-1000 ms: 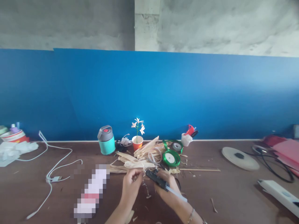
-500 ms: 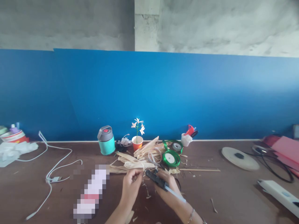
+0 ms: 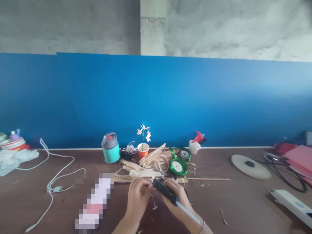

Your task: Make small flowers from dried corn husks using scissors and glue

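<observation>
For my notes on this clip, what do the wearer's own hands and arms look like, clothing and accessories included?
The left hand and right hand are ungloved; both forearms show without sleeves. A thin, silvery bracelet circles the right wrist.

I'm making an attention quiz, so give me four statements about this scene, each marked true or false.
1. The right hand holds a black plastic glue gun. True.
2. The cylindrical teal-and-grey container lies on its side. False: the container stands upright.
3. Pale star-shaped flowers stand in a red paper cup. True.
4. The green ribbon spool with a white centre is left of the cup. False: the spool is to its right.
</observation>
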A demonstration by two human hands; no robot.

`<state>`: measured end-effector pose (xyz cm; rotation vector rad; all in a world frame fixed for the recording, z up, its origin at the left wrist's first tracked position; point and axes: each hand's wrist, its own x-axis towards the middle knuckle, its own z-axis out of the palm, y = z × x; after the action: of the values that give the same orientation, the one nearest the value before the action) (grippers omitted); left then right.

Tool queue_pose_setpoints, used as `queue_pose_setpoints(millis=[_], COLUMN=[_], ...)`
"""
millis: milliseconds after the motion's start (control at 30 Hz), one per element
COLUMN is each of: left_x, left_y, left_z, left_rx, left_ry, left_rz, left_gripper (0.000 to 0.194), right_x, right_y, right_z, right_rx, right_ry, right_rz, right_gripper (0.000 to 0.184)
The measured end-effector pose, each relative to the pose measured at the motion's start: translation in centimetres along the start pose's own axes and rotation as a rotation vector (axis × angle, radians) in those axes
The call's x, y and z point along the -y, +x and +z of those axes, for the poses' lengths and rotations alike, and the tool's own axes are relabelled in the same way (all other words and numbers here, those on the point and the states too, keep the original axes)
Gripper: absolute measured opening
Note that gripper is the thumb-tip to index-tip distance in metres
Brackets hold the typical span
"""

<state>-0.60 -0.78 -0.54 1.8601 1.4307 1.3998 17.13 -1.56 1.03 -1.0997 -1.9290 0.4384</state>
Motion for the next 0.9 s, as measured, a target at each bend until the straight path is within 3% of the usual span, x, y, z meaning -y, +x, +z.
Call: queue_pose_setpoints(millis=[100, 167, 267, 367, 467, 533, 600, 667, 733, 900], left_x=[-0.3, -0.4, -0.2, 0.2, 0.4, 0.5, 0.4, 0.4, 0.3, 0.2], left_y=[-0.1, 0.1, 0.3, 0.4, 0.5, 0.4, 0.5, 0.5, 0.5, 0.6], left_z=[0.0, -0.1, -0.3, -0.3, -0.3, -0.3, -0.2, -0.2, -0.2, -0.3], left_rx=[-0.008, -0.035, -0.107, -0.136, -0.116, -0.115, -0.126, -0.135, -0.144, -0.159], left_ry=[0.035, 0.024, -0.046, -0.109, -0.117, -0.133, -0.169, -0.196, -0.206, -0.226], left_rz=[0.102, 0.097, 0.011, -0.077, -0.129, -0.159, -0.180, -0.190, -0.197, -0.216], left_gripper=[0.015, 0.014, 0.015, 0.017, 0.021, 0.025, 0.027, 0.029, 0.030, 0.032], right_x=[-0.7, -1.3, -1.6, -1.4, -1.8, -2.8, -4.2, -5.5, -6.5, -6.7], right_y=[0.3, 0.4, 0.1, -0.4, -0.3, 0.1, 0.3, -0.1, -0.8, -1.6], right_z=[-1.0, -1.8, -2.8, -3.1, -3.9, -5.5, -7.6, -9.6, -11.0, -11.7], right_rx=[-0.019, -0.042, 0.000, 0.088, -0.030, -0.071, 0.002, 0.128, 0.254, 0.339], right_ry=[-0.034, -0.085, -0.174, -0.118, -0.101, -0.248, -0.476, -0.711, -0.805, -0.882], right_rz=[0.035, 0.091, 0.140, 0.105, 0.141, 0.219, 0.360, 0.590, 0.714, 0.807], right_gripper=[0.008, 0.010, 0.011, 0.007, 0.014, 0.018, 0.028, 0.039, 0.039, 0.041])
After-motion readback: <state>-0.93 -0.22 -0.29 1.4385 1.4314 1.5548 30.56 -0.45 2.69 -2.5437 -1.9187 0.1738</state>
